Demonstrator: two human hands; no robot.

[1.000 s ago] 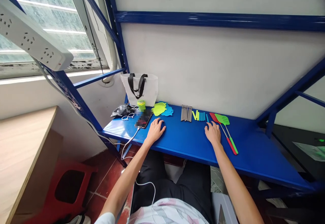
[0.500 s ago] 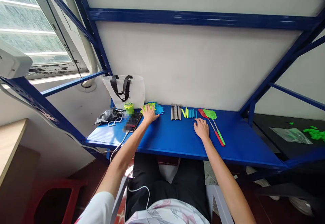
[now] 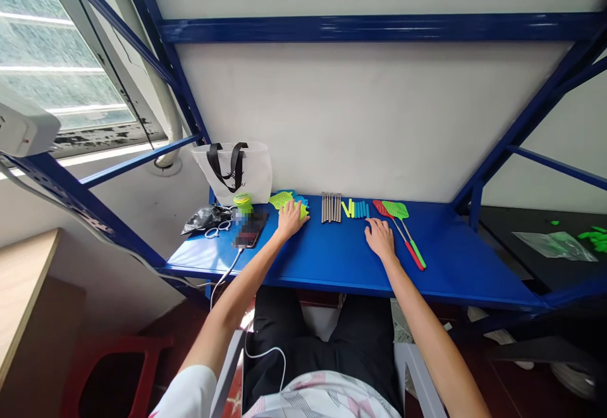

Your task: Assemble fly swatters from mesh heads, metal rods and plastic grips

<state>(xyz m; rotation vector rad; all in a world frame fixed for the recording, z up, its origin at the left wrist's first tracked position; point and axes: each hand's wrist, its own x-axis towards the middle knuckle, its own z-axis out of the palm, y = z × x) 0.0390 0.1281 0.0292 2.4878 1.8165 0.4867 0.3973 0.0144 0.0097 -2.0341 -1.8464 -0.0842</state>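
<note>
My left hand [image 3: 289, 221] is at the back left of the blue table, its fingers and thumb around a yellow-green mesh fly swatter head [image 3: 303, 210]. Another yellow-green swatter head [image 3: 281, 200] lies just beyond, over blue swatter heads [image 3: 300, 200] that are partly hidden. My right hand [image 3: 380, 236] rests on the tabletop with its fingers apart, holding nothing. Its fingertips are close to a row of short blue tubes [image 3: 360, 210], with yellow tubes [image 3: 348, 208] beside them. Several metal rods [image 3: 331, 208] lie side by side between my hands.
Right of my right hand lie a red fly swatter [image 3: 408, 247] and a green one [image 3: 411, 238]. On the left are a phone [image 3: 251, 231] with a cable, a green-lidded tub [image 3: 243, 203], scissors [image 3: 215, 231], a black plastic bag [image 3: 202, 221] and a white tote bag [image 3: 251, 171].
My left hand has shifted slightly right with one yellow-green swatter head, uncovering another behind it. My right hand stays in nearly the same place; the whole view has shifted a little.
</note>
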